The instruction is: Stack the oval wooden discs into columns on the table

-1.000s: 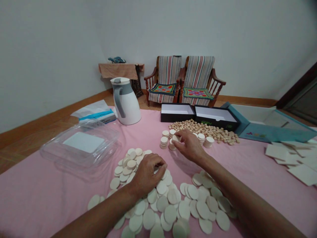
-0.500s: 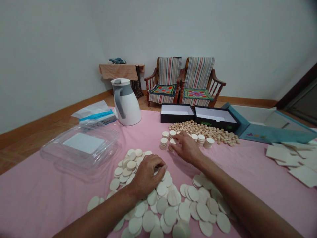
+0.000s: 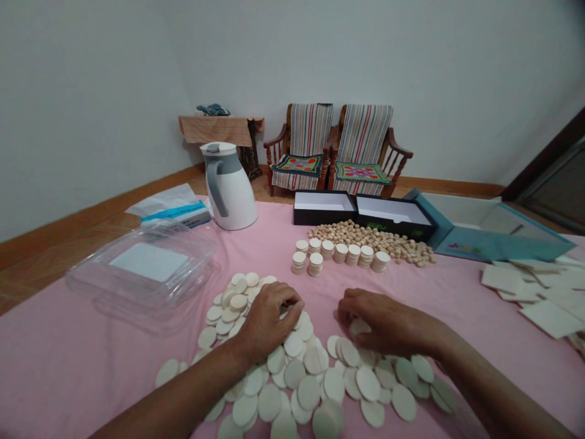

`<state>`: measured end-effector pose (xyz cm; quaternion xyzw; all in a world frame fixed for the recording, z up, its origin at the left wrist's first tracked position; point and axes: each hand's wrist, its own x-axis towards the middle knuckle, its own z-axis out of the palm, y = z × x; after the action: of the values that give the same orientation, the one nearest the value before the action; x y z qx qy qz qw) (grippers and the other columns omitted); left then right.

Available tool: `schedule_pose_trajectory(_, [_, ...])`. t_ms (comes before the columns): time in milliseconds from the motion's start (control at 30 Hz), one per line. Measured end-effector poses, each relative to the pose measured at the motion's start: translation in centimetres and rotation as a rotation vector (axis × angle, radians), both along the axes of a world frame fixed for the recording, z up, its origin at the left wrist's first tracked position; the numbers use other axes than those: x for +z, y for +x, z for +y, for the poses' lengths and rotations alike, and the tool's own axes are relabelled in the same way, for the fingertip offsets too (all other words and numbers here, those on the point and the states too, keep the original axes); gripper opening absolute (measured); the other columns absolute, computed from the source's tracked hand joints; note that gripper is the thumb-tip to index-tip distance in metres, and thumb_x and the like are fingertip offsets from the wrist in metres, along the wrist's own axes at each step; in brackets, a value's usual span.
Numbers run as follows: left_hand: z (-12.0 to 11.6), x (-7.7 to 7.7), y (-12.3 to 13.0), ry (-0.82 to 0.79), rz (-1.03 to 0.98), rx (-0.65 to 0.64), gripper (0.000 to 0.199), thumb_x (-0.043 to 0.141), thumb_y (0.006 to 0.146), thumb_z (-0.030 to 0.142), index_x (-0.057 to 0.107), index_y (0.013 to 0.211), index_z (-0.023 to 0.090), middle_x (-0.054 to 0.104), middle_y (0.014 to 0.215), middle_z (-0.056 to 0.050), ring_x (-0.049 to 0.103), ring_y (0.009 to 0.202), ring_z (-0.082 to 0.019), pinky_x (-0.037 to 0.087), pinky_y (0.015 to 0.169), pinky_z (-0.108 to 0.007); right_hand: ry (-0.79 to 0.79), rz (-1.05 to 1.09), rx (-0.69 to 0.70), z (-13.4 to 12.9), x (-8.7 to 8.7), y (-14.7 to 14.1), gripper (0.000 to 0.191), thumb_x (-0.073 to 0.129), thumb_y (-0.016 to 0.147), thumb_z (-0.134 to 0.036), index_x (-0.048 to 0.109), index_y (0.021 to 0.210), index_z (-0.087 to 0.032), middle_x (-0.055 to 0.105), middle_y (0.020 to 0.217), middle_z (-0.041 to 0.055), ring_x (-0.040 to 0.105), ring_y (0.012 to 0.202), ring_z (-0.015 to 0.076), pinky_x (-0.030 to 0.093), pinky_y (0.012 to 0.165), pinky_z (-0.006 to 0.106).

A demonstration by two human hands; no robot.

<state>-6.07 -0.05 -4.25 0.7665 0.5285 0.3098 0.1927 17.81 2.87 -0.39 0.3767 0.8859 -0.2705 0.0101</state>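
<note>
We see the left hand resting with fingers pressed together on the pale discs, the right hand curling closed fingers over a single disc, both nearer us than the short stacks.

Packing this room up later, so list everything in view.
Cloth: one, pink, underneath all.
Thermos jug: one, white-grey, far left.
Plastic tray: one, clear, left.
Boxes: two, black, far edge.
Open box: one, teal, far right.
Small wooden discs: many, tan, before the boxes.
Disc stacks: nine, cream, before those.
Large discs: many, cream, foreground.
Square sheets: several, cream, right edge.
Armchairs: two, striped, by the wall.
Side table: one, orange cloth, by the wall.
Left hand: one, on large discs.
Right hand: one, on large discs further right.
</note>
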Motion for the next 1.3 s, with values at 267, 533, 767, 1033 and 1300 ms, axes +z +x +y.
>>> schedule_pose_trajectory(267, [-0.1,0.3,0.0,0.026,0.001,0.009,0.015,0.053,0.08,0.019,0.062,0.069,0.016,0.061,0.069,-0.003,0.054,0.069,-0.015,0.039,0.063,-0.025,-0.036,0.027,0.031,0.0,-1.1,0.3,0.027,0.057,0.064,-0.011,0.058,0.091,-0.017,0.059,0.093,0.0049,0.051,0.086,0.017,0.039,0.075,0.028])
schedule_pose_trajectory(533, [-0.1,0.4,0.0,0.026,0.016,0.004,0.017,0.051,0.081,0.02,0.062,0.068,0.016,0.062,0.069,-0.004,0.055,0.07,-0.016,0.04,0.063,-0.025,0.161,0.176,-0.207,1.7,-1.9,0.6,0.024,0.049,0.067,-0.003,0.059,0.083,-0.017,0.061,0.083,0.004,0.052,0.072,0.0143,0.038,0.064,0.025])
schedule_pose_trajectory(767, [-0.1,0.6,0.1,0.024,0.02,0.002,0.017,0.051,0.08,0.02,0.062,0.067,0.016,0.061,0.068,-0.004,0.054,0.068,-0.016,0.04,0.062,-0.026,0.127,0.011,-0.148,0.4,-1.7,0.7,0.025,0.061,0.064,-0.01,0.059,0.088,-0.019,0.059,0.09,0.005,0.054,0.075,0.0166,0.037,0.065,0.027])
schedule_pose_trajectory(1033, [-0.2,0.8,0.1,0.042,0.041,-0.011,0.018,0.051,0.081,0.02,0.061,0.067,0.016,0.061,0.068,-0.004,0.054,0.069,-0.016,0.04,0.065,-0.027,0.136,0.091,-0.206,1.4,-2.5,0.1,0.021,0.056,0.066,-0.011,0.058,0.086,-0.017,0.058,0.087,0.0053,0.052,0.074,0.0159,0.037,0.065,0.027])
schedule_pose_trajectory(1300, [-0.2,0.4,0.2,0.047,0.109,-0.04,0.014,0.052,0.079,0.018,0.063,0.07,0.017,0.062,0.069,-0.003,0.054,0.071,-0.017,0.039,0.069,-0.029,0.344,0.225,-0.248,5.0,-3.1,-1.2,0.024,0.056,0.068,-0.01,0.055,0.091,-0.016,0.057,0.09,0.0064,0.05,0.08,0.0171,0.037,0.07,0.027])
